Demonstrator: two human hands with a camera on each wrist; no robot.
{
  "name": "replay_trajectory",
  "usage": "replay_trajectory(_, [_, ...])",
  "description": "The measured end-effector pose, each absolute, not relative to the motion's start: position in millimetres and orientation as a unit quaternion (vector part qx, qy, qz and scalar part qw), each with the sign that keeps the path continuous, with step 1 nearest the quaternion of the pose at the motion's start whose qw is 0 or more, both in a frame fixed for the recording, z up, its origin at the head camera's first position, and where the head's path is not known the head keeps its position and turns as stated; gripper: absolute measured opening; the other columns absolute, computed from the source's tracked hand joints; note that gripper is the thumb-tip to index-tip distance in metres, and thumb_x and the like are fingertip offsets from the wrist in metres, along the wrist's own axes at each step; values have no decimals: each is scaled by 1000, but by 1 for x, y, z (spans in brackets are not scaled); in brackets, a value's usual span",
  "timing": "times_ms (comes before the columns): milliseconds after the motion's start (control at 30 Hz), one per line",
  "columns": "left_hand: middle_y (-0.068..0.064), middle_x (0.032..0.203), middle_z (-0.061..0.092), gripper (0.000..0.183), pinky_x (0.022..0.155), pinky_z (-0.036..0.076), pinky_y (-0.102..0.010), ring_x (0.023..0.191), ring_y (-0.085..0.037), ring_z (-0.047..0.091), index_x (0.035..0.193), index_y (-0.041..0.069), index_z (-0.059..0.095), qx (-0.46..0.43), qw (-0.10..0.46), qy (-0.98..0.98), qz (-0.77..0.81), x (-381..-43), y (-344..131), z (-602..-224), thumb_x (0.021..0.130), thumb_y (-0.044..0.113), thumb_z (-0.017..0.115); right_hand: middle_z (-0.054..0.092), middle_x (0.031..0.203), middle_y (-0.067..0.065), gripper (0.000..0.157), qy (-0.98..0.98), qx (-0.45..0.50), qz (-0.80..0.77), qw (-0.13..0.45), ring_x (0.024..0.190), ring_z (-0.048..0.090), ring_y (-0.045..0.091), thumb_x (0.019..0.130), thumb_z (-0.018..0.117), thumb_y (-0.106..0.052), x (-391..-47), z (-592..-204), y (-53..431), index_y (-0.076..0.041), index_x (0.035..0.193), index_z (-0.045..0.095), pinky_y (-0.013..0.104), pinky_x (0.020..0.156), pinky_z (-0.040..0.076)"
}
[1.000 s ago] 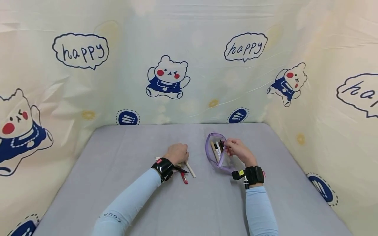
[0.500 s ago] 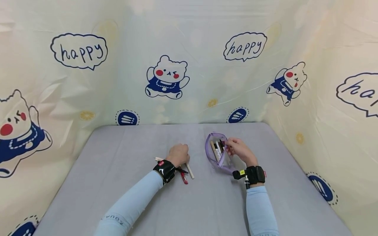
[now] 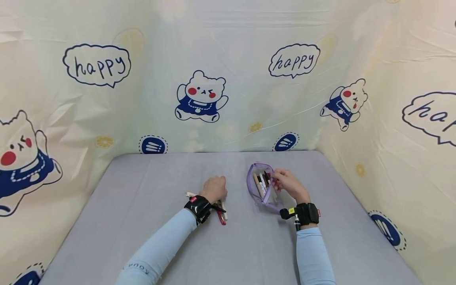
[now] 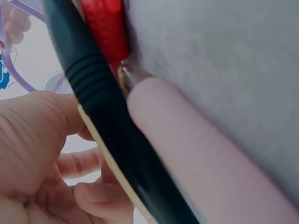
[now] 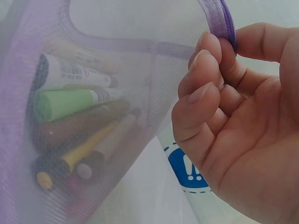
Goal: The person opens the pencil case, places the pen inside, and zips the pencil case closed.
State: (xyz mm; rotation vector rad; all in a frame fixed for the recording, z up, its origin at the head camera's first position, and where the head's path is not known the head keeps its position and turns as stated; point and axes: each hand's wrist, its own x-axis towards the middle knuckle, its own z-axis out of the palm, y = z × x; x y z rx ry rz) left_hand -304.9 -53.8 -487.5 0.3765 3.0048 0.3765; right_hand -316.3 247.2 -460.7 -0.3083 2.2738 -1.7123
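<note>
My left hand reaches down over a small pile of pens with its fingers curled. It pinches an off-white pen, mostly hidden behind a black pen in the left wrist view. A red pen and a thick pale pink barrel lie close by. My right hand pinches the purple zipper edge of a see-through mesh pencil case between thumb and fingers. The case's mouth gapes, and several pens and markers lie inside.
A grey cloth-covered table lies under everything. Behind it hangs a pale curtain printed with cartoon bears and "happy" bubbles. Another pale pen end sticks out left of my left wrist.
The off-white pen under my left hand has swung and shifted left, nearer the red pen. My left hand has moved slightly. The right hand keeps its hold on the pencil case.
</note>
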Motion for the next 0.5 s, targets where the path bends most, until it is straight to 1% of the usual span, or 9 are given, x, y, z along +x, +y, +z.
replay_trajectory(200, [-4,72,61,12,49,43,-29,58,-17,55,94,5,67,128,42,984,116,-307,-56,-490,88,15,65,57,72,4,25,783,-104,-597,140,58,51,14,102,46,-17,-316,-460,247,-3,83,55,31,55,46])
replay_trajectory(367, [-5,74,61,15,50,43,-29,60,-17,54,100,5,66,134,46,982,128,-309,-57,-487,89,16,63,57,72,3,25,784,-105,-597,138,58,51,14,102,47,-17,-316,-460,247,-4,83,55,31,55,47])
replay_trajectory(500, [-5,71,58,10,49,41,-28,58,-18,52,94,5,62,145,37,977,152,-311,-58,-481,90,14,61,58,72,2,25,787,-101,-593,136,59,52,14,102,47,-17,-316,-461,247,-2,85,56,31,56,47])
